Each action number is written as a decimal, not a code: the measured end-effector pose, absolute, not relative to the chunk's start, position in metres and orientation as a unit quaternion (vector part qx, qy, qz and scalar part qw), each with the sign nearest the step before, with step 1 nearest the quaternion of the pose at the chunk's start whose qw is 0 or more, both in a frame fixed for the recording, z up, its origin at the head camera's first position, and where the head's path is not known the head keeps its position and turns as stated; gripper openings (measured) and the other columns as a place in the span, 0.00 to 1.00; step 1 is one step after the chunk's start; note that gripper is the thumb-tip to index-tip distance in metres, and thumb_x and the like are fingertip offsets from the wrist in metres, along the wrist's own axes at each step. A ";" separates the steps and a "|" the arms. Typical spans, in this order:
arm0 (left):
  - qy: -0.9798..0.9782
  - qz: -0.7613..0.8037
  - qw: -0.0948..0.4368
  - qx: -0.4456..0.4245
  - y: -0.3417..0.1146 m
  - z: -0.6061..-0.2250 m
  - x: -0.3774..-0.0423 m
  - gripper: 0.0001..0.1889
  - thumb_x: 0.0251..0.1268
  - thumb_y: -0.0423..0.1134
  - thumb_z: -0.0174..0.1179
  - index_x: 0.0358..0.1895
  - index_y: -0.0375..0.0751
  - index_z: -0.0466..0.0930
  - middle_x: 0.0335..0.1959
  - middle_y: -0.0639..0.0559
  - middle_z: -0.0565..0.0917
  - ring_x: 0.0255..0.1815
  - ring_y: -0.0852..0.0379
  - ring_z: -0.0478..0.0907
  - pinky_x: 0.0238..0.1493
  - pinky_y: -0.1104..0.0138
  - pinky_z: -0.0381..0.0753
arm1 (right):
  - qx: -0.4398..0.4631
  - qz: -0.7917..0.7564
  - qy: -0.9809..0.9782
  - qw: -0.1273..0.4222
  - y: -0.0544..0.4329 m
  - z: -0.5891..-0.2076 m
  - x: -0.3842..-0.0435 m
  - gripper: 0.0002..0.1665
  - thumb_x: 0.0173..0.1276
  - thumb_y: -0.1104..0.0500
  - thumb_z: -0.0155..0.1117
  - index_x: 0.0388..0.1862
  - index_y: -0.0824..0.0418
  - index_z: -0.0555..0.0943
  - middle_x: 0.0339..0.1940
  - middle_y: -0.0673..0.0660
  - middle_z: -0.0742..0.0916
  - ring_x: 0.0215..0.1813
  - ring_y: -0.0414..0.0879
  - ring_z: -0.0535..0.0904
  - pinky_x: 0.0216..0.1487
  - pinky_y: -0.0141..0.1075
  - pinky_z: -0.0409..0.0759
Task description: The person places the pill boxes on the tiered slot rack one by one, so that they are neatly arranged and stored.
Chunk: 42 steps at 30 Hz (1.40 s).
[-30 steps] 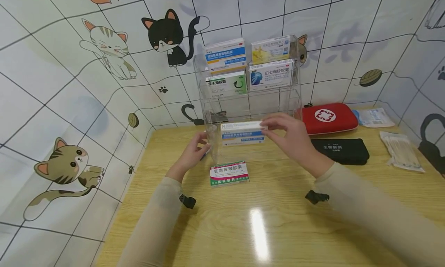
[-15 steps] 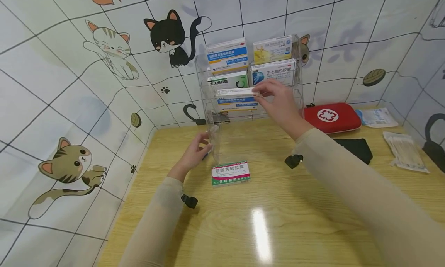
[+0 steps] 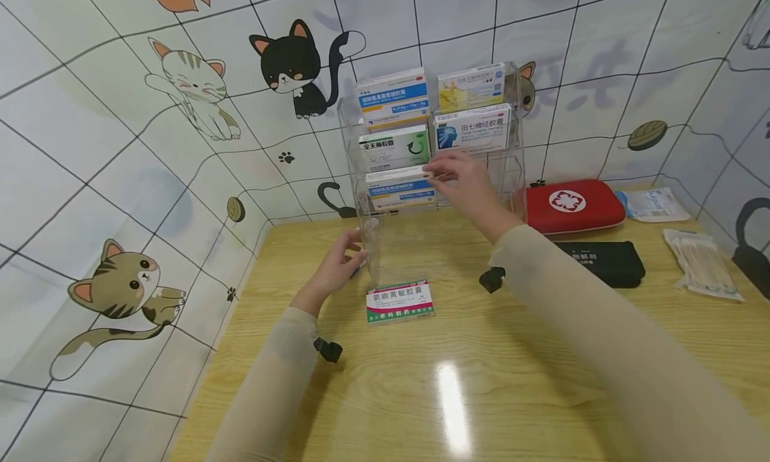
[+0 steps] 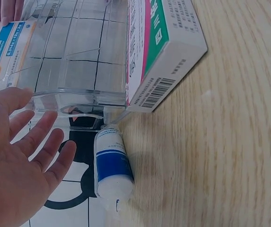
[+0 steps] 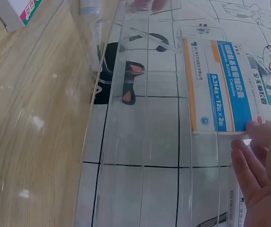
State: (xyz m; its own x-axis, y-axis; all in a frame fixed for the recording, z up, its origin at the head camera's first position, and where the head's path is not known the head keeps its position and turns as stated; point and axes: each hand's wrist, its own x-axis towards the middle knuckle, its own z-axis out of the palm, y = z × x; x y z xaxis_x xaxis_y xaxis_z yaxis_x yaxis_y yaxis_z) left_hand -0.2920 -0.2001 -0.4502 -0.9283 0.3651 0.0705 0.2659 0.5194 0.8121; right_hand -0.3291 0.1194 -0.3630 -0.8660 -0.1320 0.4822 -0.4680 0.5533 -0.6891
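Observation:
My right hand point(image 3: 463, 184) pinches the right end of a white, blue and orange medicine box point(image 3: 400, 191). In the right wrist view the thumb lies at this box's point(image 5: 220, 87) edge. The box stands in the left part of a lower tier of the clear display rack point(image 3: 520, 181), under a green-and-white medicine box point(image 3: 394, 148). My left hand point(image 3: 333, 265) is beside the rack's lower left side, fingers loosely spread and holding nothing; whether it touches the rack I cannot tell. Near it, in the left wrist view, lies a white bottle with a blue band point(image 4: 114, 165).
Higher tiers hold another blue-and-white box point(image 3: 394, 101), a yellow-and-white box point(image 3: 472, 87) and a white box with a blue head picture point(image 3: 472, 129). A green-and-pink box point(image 3: 400, 301) lies in front. Rightward are a red case point(image 3: 574, 206), black pouch point(image 3: 607, 265) and cotton swabs point(image 3: 704, 265).
My right hand has lifted the blue-and-white box from low in front of the rack, then lowered it into a tier beneath the green box. My left hand has stayed about still.

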 end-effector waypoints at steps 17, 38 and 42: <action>0.870 0.458 0.047 0.177 -0.206 -0.451 -0.287 0.23 0.81 0.40 0.55 0.73 0.41 0.65 0.70 0.39 0.72 0.67 0.40 0.70 0.65 0.46 0.75 | 0.209 0.459 -0.853 0.135 0.103 -0.421 -0.249 0.18 0.65 0.66 0.74 0.55 0.61 0.85 0.51 0.59 0.88 0.44 0.49 0.88 0.49 0.42 0.89; 0.875 0.447 0.049 0.182 -0.201 -0.451 -0.290 0.25 0.81 0.40 0.55 0.75 0.38 0.63 0.72 0.40 0.71 0.67 0.42 0.71 0.65 0.47 0.76 | 0.196 0.421 -0.885 -0.038 0.093 -0.489 -0.211 0.22 0.61 0.63 0.79 0.54 0.61 0.86 0.52 0.56 0.87 0.47 0.46 0.85 0.50 0.41 0.86; 0.875 0.446 0.047 0.180 -0.200 -0.452 -0.291 0.26 0.81 0.40 0.55 0.75 0.38 0.63 0.72 0.41 0.72 0.67 0.42 0.71 0.65 0.47 0.76 | 0.190 0.421 -0.885 -0.053 0.093 -0.489 -0.210 0.27 0.61 0.61 0.80 0.60 0.63 0.84 0.60 0.59 0.86 0.51 0.49 0.86 0.53 0.44 0.86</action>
State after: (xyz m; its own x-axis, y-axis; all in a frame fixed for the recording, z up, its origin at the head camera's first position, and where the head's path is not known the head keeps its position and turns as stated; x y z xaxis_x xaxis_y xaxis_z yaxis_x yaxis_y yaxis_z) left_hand -0.2913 -0.2002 -0.4525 -0.9305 0.3580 0.0778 0.2733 0.5369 0.7981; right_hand -0.2099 0.0933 -0.4887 -0.9224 -0.3804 0.0668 -0.2918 0.5732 -0.7657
